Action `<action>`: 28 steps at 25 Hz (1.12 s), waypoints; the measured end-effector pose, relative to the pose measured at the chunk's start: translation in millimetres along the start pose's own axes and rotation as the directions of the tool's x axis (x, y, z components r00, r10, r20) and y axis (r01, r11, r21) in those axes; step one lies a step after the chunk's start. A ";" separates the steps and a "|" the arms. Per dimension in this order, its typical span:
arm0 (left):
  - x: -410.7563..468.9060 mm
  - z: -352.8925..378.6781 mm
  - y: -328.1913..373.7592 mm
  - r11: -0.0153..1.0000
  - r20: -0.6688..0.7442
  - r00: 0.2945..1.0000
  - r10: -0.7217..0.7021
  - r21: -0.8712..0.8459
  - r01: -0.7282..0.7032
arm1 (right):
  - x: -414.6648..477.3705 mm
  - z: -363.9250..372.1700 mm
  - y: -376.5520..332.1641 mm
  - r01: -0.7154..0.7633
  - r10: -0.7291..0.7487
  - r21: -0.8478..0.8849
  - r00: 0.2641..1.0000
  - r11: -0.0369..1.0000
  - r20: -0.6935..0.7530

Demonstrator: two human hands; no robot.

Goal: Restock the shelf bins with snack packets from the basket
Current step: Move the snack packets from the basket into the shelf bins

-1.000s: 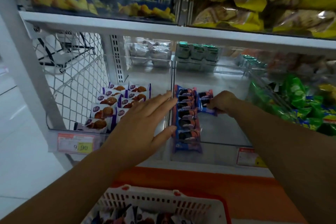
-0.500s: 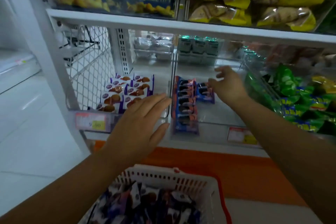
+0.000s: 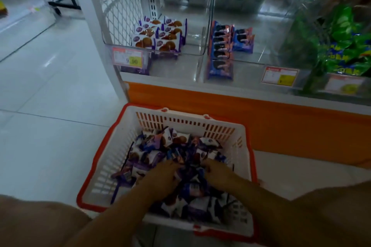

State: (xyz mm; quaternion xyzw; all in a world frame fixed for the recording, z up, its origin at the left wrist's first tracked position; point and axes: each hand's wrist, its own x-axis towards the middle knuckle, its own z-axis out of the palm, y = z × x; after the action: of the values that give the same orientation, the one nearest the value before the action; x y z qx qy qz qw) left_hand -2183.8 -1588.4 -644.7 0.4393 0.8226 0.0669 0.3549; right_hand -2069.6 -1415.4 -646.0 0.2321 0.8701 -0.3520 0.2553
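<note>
A white basket with a red rim stands on the floor below the shelf, full of purple, white and blue snack packets. Both my hands are down in the pile. My left hand and my right hand lie side by side, and their fingertips are buried among the packets, so any hold is hidden. On the shelf above, the left clear bin holds purple-and-white cookie packets. The middle bin holds a row of blue sandwich-cookie packets.
Green packets fill the bin at the right. Price tags hang on the bin fronts. An orange plinth runs under the shelf just behind the basket. White tiled floor lies to the left, beside a white wire side panel.
Both hands have left the shelf bins and come down into the basket. My view has tilted down from the shelf to the basket.
</note>
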 end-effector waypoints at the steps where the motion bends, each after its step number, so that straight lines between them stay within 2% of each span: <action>1: -1.0 11.0 -0.5 0.999 0.032 0.999 -0.024 -0.022 0.025 | -2.3 15.4 -1.0 0.007 -0.011 0.055 0.998 0.998 0.069; 2: -2.8 20.1 -0.9 0.999 0.076 0.996 -0.043 -0.008 0.043 | -4.7 31.9 -4.9 0.036 -0.042 0.052 0.993 0.998 0.114; 4: -6.6 30.4 1.0 0.998 0.155 0.986 -0.061 0.023 0.059 | -4.1 66.2 -5.3 0.126 -0.114 -0.101 0.987 0.987 0.115; 6: -11.7 27.9 3.7 0.996 0.167 0.985 -0.043 -0.072 0.056 | 2.8 81.4 -1.4 0.140 -0.127 -0.196 0.989 0.971 0.076; 7: -14.3 24.0 4.8 0.988 0.151 0.988 -0.025 -0.148 0.048 | 5.6 76.8 -3.8 0.100 -0.091 -0.174 0.994 0.980 0.059; 9: -16.8 13.7 3.5 0.949 0.106 0.994 -0.013 -0.312 0.046 | 6.9 51.4 -14.1 -0.021 0.016 0.068 0.997 0.997 0.071; 11: -17.0 3.2 1.1 0.855 0.063 0.997 -0.039 -0.515 0.066 | 0.4 24.3 -25.7 -0.070 0.053 0.385 0.997 0.920 0.056; 13: -16.3 -9.8 0.7 0.625 0.081 0.992 -0.091 -0.771 0.121 | -9.8 3.5 -31.7 -0.111 0.080 0.669 0.994 0.735 0.077; 15: -15.6 -18.6 -0.6 0.380 0.121 0.985 -0.123 -0.911 0.160 | -17.0 -5.0 -31.7 -0.110 0.029 0.865 0.994 0.489 0.110; 16: -15.6 -21.3 -1.0 0.322 0.118 0.985 -0.129 -0.934 0.155 | -17.2 -6.1 -30.9 -0.103 0.002 0.908 0.994 0.406 0.112; 18: -13.4 -22.2 -1.3 0.265 0.091 0.987 -0.133 -0.956 0.123 | -17.4 -7.6 -28.7 -0.091 -0.012 0.930 0.995 0.355 0.102; 21: -11.5 -21.7 0.7 0.256 0.047 0.985 -0.168 -0.963 0.090 | -18.5 -9.4 -25.3 -0.078 -0.020 0.938 0.996 0.338 0.090; 23: -12.6 -26.0 4.9 0.284 0.011 0.981 -0.193 -0.956 0.067 | -20.8 -12.8 -27.2 -0.051 -0.014 0.924 0.998 0.379 0.061; 25: -15.7 -39.0 13.4 0.363 -0.045 0.982 -0.182 -0.931 0.025 | -22.8 -21.0 -32.3 0.004 0.014 0.887 1.000 0.462 -0.012; 28: -21.9 -82.8 30.3 0.586 -0.229 0.965 -0.128 -0.803 -0.113 | -30.5 -56.4 -50.9 0.122 0.002 0.747 0.987 0.654 -0.162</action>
State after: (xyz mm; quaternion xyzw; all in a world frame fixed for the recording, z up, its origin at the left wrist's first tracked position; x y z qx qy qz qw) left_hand -2208.6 -1570.2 -559.3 0.2128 0.7427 0.4898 0.4040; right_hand -2092.0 -1413.8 -567.2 0.3137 0.6694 -0.6709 0.0588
